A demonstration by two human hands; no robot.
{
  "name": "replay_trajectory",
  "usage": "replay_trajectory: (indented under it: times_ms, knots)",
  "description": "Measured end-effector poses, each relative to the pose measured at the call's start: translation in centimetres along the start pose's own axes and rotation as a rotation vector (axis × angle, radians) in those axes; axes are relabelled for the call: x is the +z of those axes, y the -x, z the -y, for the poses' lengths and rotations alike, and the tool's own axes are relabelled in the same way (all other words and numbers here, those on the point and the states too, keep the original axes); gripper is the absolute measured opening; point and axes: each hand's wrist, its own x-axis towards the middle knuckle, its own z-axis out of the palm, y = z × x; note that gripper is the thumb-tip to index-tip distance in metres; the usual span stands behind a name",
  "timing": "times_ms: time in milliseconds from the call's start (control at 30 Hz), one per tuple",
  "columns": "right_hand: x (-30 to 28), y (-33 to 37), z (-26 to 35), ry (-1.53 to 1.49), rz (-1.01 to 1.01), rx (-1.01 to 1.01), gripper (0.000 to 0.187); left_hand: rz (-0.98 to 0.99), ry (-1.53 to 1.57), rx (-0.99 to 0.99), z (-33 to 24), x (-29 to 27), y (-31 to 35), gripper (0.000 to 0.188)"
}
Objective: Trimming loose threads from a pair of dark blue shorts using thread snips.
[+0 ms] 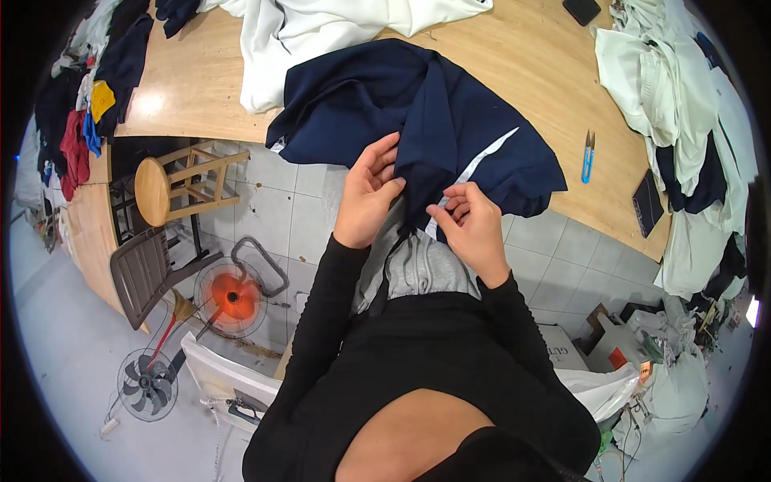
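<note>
A navy blue garment [345, 104] with a white stripe [491, 153] lies bunched over the near edge of the wooden table, partly hanging toward my lap. My left hand [368, 197] is closed on a fold at its near middle, the thumb pressed toward the curled fingers. To the right, my right hand [474, 233] pinches the cloth by the lower end of the white stripe, thumb and forefinger close together. The exact edge between the fingertips is partly hidden. Between my two hands, a narrow navy fold hangs down.
White fabric [321, 32] lies behind the garment. Blue thread snips [589, 157] and a dark flat box [647, 203] rest on the table [546, 48] at right, near piled white clothes [675, 104]. A wooden stool [152, 191], folding chair [140, 269] and orange-centred fan [233, 297] stand left.
</note>
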Motion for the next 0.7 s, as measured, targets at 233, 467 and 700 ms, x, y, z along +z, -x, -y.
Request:
replay_trajectory:
  times_ms: [233,467,700]
  knots:
    - [-0.5,-0.9,0.0,-0.320,0.121,0.390,0.031,-0.076,0.000,-0.065,2.1,-1.3,1.2,0.052]
    - [2.4,0.2,0.5,-0.708,0.107,0.449,0.020,-0.066,0.131,-0.138,2.2,0.4,1.6,0.039]
    - [-2.6,-2.1,0.5,-1.124,-0.336,0.291,0.016,-0.052,0.530,-0.183,2.0,-3.0,1.2,0.024]
